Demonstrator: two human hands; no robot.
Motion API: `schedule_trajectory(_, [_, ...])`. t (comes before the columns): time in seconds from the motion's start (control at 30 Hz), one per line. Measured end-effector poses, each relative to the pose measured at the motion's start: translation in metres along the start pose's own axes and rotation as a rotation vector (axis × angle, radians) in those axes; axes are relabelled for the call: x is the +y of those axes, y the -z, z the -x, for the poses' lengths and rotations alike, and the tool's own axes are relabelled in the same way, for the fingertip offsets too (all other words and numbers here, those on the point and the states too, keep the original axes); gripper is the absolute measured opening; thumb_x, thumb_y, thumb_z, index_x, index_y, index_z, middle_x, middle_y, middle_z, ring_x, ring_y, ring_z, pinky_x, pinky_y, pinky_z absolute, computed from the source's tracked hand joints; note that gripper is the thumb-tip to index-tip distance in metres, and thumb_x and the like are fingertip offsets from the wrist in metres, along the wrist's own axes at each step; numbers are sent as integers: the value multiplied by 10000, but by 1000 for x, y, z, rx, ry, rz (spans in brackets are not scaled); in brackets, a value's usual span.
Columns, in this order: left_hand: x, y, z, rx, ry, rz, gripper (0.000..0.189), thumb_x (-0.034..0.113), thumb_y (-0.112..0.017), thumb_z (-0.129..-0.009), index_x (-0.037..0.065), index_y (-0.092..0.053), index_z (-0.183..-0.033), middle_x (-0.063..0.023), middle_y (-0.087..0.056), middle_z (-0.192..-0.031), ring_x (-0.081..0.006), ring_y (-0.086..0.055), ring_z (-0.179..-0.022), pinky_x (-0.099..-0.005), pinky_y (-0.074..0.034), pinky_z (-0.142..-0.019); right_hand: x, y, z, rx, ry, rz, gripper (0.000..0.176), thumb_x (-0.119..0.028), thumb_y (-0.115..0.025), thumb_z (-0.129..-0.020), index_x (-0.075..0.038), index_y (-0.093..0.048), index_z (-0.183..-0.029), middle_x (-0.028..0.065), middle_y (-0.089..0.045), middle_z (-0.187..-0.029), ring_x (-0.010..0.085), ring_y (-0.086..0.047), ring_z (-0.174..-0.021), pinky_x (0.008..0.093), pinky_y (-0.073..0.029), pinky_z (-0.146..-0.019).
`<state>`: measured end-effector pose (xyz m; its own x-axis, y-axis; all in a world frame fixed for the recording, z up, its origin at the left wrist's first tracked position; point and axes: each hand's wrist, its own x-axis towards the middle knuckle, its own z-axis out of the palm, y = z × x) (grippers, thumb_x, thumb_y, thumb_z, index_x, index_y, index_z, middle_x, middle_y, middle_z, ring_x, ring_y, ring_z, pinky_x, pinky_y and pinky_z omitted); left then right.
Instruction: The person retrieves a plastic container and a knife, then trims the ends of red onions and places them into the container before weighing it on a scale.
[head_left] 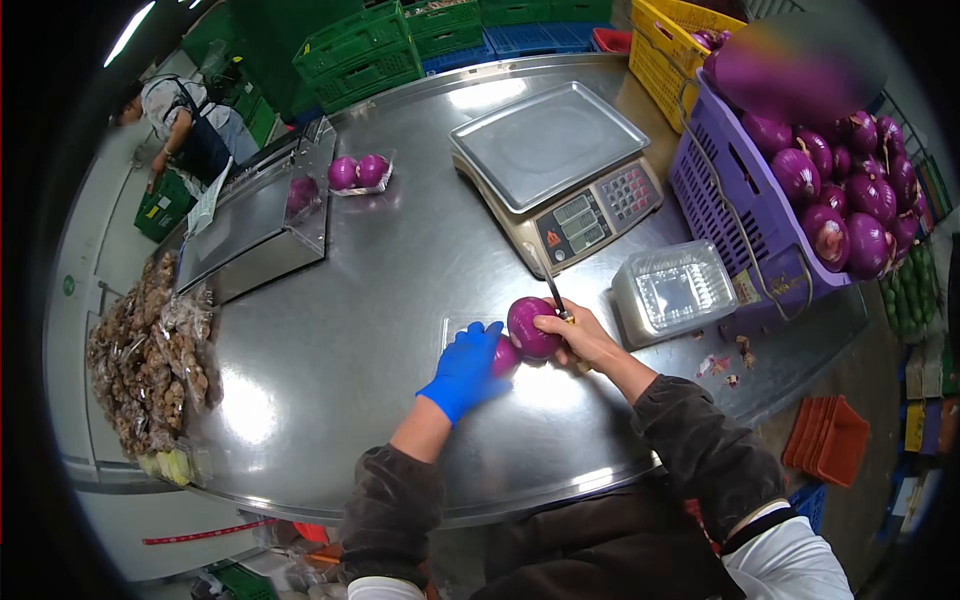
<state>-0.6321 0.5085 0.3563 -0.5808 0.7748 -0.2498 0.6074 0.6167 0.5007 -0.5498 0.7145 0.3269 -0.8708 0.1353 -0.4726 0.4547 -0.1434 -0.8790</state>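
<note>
My right hand [585,338] is closed around a red onion [534,327], its thumb lying across the skin. The same hand also grips a small knife [552,287], whose blade points up and away from me. My left hand [463,368], in a blue glove, curls against a second red onion [505,357]; its thumb side is slightly blurred. Part of a clear plastic tray [452,328] shows behind the glove, mostly hidden by the hand. Both onions are close together over the steel table [370,400].
Beyond my hands stands a weighing scale [555,150]. Stacked clear trays [675,290] lie right, beside a purple crate [720,190] of red onions. A packed tray with two onions [358,174] sits by a metal wrapping machine [260,220]. Bagged ginger [150,350] is left; a person [190,120] works behind.
</note>
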Motion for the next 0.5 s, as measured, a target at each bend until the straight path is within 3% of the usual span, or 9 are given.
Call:
schedule_trajectory(0.1, [-4,-5,-12,-48,57,-71,733,277,-777,-666,115,-491,-1322,-178,-530,-1261,-373,-553,-1119,-439,-484,-934,0,5,-1,-3,3,-1,731,-482,-708,-783,-37,-469,-1312,34,-561,-573,80,-484,-377,208,-321,-313])
schedule_trajectory(0.2, [-14,12,-5,-37,-96,52,694,208,-770,-673,131,-512,-1313,-168,-529,-1276,-379,-534,-1148,-435,-470,-960,0,11,1,-20,-14,24,732,-469,-713,-783,-33,-467,-1317,36,-570,-590,79,-485,-382,207,-329,-318])
schedule_trajectory(0.27, [-16,22,-1,62,-339,29,620,94,-731,-668,128,-559,-1263,-152,-534,-1292,-381,-515,-1185,-454,-438,-1011,0,12,0,-25,-36,43,730,-456,-718,-782,-30,-466,-1319,40,-580,-610,79,-490,-390,207,-341,-325])
schedule_trajectory(0.3, [-16,23,-2,49,-346,28,620,94,-731,-668,128,-559,-1263,-152,-534,-1292,-381,-515,-1185,-454,-438,-1011,0,11,0,-35,-27,37,735,-444,-723,-782,-29,-462,-1330,59,-604,-655,85,-499,-401,210,-362,-339])
schedule_trajectory(0.37, [-17,26,-5,12,-536,-174,538,-16,-659,-643,115,-630,-1163,-148,-519,-1327,-383,-496,-1217,-475,-402,-1056,-4,7,1,-42,-19,32,740,-432,-727,-781,-28,-457,-1340,78,-628,-700,90,-509,-411,213,-383,-354])
schedule_trajectory(0.5, [-33,28,6,30,-499,-224,456,-40,-603,-628,84,-673,-1061,-143,-511,-1350,-365,-488,-1245,-465,-375,-1084,-11,-4,4,-16,8,107,720,-382,-733,-795,-23,-466,-1358,143,-674,-839,123,-561,-461,249,-478,-441])
